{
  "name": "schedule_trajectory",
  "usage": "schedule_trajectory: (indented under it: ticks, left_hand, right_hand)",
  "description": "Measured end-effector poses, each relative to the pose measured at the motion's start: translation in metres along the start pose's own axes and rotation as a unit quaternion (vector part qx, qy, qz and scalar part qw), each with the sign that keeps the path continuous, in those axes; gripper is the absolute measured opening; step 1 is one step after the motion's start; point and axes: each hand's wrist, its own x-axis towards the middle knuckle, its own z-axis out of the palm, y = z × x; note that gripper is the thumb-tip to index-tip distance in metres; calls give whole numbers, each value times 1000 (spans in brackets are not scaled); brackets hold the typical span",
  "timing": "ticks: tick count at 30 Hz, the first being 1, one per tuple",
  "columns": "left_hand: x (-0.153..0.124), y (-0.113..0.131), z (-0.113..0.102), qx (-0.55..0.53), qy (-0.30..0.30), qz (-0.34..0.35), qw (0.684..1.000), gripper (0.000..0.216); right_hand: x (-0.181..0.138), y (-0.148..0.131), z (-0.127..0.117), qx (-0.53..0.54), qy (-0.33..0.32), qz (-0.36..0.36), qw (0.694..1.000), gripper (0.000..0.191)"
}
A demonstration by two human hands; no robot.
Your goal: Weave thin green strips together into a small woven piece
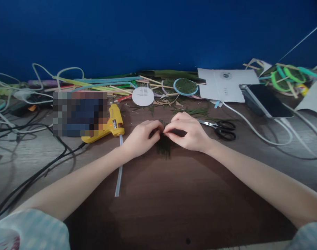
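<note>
Over the middle of the brown table, a small bundle of thin dark green strands (pixel 163 150) hangs down between my two hands. My left hand (pixel 142 137) pinches at its top from the left, thumb and forefinger drawn together. From the other side, my right hand (pixel 191 131) is closed too, its thumb and fingertips meeting at the same spot. The fingers cover the upper part of the bundle. Just beyond my right hand lie scissors (pixel 222 129) with black handles. A yellow glue gun (pixel 114 123) rests to the left of my left hand, a clear glue stick (pixel 119 180) sticking out behind it.
Black cables (pixel 38 173) run along the left. Behind my hands are a white paper disc (pixel 143 96), a blue-rimmed hoop (pixel 186 86) with green filling, loose green bits and several coloured sticks. A phone (pixel 268 100) with a white cable stands at the right, by white card (pixel 221 83).
</note>
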Motion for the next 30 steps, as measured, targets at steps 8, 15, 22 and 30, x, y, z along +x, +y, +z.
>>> schedule_trajectory:
  ticks: [8, 15, 22, 30]
  left_hand:
    - [1, -1, 0, 4, -9, 18, 1000, 18]
    - [1, -1, 3, 0, -2, -12, 1000, 19]
    - [-1, -2, 6, -37, 12, -25, 999, 30]
    - [-3, -4, 6, -30, 10, -17, 999, 26]
  right_hand:
    - [-1, 1, -1, -29, 21, 48, 998, 11]
    - [-1, 0, -2, 64, -14, 127, 990, 15]
    - [2, 6, -4, -15, -81, 258, 963, 18]
    - [8, 7, -10, -78, -175, 275, 942, 20]
